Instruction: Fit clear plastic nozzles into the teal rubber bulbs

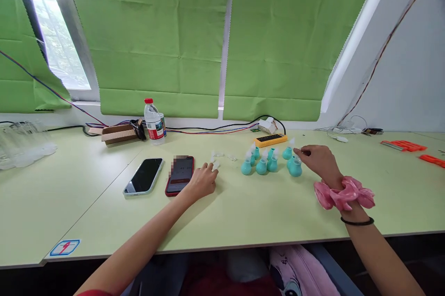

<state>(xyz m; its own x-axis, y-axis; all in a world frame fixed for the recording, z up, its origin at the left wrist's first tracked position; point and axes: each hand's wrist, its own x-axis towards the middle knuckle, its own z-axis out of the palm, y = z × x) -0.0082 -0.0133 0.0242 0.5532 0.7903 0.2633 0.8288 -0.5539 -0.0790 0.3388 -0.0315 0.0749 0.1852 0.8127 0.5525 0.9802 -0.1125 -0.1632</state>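
My left hand [203,180] rests low over the table, fingers bent and a little apart. Its fingertips reach small clear plastic pieces [216,165], several of which lie loosely just beyond. My right hand [319,161] has its thumb and index finger pinched together at the neck of a teal rubber bulb [295,169]. A whitish, see-through bit shows at that neck; what exactly the fingertips grip is too small to make out. Left of it stands a group of similar teal bulbs [262,166], several with clear pointed tips sticking up.
Two phones, one pale-edged [143,176] and one red-cased [180,175], lie left of my left hand. Behind are a water bottle [154,122], a cardboard box [120,134], cables and a yellow power strip [270,140]. Orange tools [405,145] lie far right, clear plastic items [24,145] far left.
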